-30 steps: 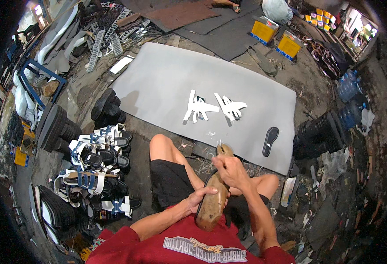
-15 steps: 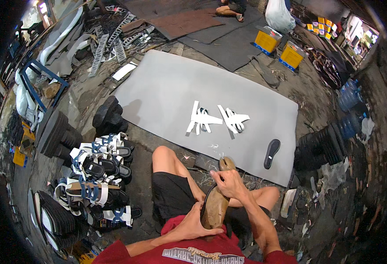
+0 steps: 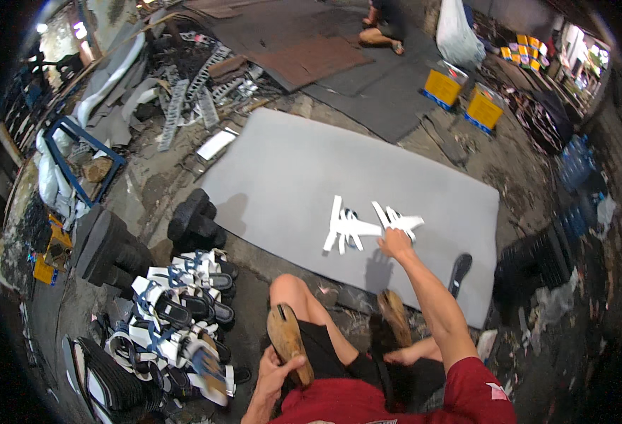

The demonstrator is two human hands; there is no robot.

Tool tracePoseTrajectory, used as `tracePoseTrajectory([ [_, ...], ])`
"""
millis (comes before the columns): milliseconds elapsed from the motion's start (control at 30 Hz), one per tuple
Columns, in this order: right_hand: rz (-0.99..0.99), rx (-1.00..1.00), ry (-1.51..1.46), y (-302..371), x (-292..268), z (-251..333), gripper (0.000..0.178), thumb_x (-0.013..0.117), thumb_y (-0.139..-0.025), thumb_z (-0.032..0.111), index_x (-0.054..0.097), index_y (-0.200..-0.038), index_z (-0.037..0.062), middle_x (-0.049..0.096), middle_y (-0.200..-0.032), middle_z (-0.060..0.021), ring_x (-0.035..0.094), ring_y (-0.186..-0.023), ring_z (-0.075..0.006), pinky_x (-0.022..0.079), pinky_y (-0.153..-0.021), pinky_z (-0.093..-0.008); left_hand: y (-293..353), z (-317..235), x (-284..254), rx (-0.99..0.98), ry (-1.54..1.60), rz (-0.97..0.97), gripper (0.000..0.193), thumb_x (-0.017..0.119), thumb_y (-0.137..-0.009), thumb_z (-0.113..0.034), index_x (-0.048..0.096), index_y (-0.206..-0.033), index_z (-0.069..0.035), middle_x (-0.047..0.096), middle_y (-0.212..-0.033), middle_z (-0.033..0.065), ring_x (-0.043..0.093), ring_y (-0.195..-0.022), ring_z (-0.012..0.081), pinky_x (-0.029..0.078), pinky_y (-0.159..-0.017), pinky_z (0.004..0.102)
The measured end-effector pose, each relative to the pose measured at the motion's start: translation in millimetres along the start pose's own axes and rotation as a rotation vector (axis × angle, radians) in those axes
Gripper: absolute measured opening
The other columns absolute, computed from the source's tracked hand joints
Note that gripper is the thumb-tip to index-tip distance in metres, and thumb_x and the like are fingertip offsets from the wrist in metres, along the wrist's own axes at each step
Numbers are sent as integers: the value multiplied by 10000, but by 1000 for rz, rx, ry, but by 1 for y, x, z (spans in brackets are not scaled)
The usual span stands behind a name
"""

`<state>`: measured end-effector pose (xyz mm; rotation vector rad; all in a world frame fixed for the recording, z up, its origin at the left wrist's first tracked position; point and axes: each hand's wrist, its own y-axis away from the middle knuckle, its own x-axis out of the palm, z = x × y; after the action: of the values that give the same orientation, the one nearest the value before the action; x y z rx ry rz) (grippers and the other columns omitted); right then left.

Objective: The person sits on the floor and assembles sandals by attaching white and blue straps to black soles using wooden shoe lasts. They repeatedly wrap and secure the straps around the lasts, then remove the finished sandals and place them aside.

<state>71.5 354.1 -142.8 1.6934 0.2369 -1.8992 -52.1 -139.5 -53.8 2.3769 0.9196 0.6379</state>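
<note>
My left hand [image 3: 272, 374] grips a brown wooden shoe last [image 3: 288, 343] by its lower end, above my left thigh. My right hand [image 3: 396, 244] reaches forward over the grey sheet [image 3: 290, 162], its fingers closed at the near edge of a white strappy sandal upper [image 3: 404, 222]. Left of it lies a second white upper [image 3: 350, 227] with dark parts beneath. Another wooden last [image 3: 394, 316] rests between my legs, partly in shadow. A black sole [image 3: 459, 274] lies at the sheet's right side, next to my right forearm.
Piled white-and-blue sandals [image 3: 184, 304] lie at my left; one tan-soled sandal [image 3: 208, 373] there is blurred. Black sole stacks [image 3: 113, 244] stand beyond them. Yellow-and-blue tins [image 3: 484, 108] stand far right. Another person [image 3: 382, 32] sits at the back.
My right hand has left the last and moved forward to the right upper. My left hand has shifted left with a last. A tan-soled sandal has moved lower in the pile. The view shifted.
</note>
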Motion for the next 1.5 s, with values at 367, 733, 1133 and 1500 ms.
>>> tracePoseTrajectory([
  [367, -146, 168, 82, -60, 96, -43, 395, 660, -966, 179, 625, -1336, 44, 614, -1357, -254, 685, -1188, -428, 589, -955, -525, 3, 37, -14, 55, 87, -61, 956, 971, -765, -69, 435, -1555, -18, 695, -1310, 132, 677, -1218, 239, 558, -1061, 394],
  [733, -279, 237, -161, -1, 28, -70, 395, 665, -939, 160, 603, -1276, -35, 718, -1086, -327, 731, -1029, -490, 591, -847, -554, -14, 20, -8, -106, -338, -127, 1244, 1058, -650, -301, 330, -1599, 42, 626, -1313, 193, 656, -1188, 281, 573, -995, 413],
  [1133, -254, 342, -2250, 267, -33, 33, 307, 734, -1011, 148, 652, -1287, 44, 731, -1167, -99, 687, -1066, -218, 570, -931, -382, 24, -50, 55, 592, -675, 43, 705, 930, -858, -315, 615, -1394, 17, 637, -1269, 182, 684, -1117, 274, 578, -948, 411],
  [1500, -680, 246, -1149, 353, -75, 63, 287, 657, -1083, 241, 626, -1216, -12, 710, -1070, -150, 678, -930, -218, 544, -808, -362, -2, -64, 164, 527, 146, 179, 182, 724, -1055, -151, 765, -1149, 0, 751, -960, 24, 651, -874, 93, 520, -833, 272],
])
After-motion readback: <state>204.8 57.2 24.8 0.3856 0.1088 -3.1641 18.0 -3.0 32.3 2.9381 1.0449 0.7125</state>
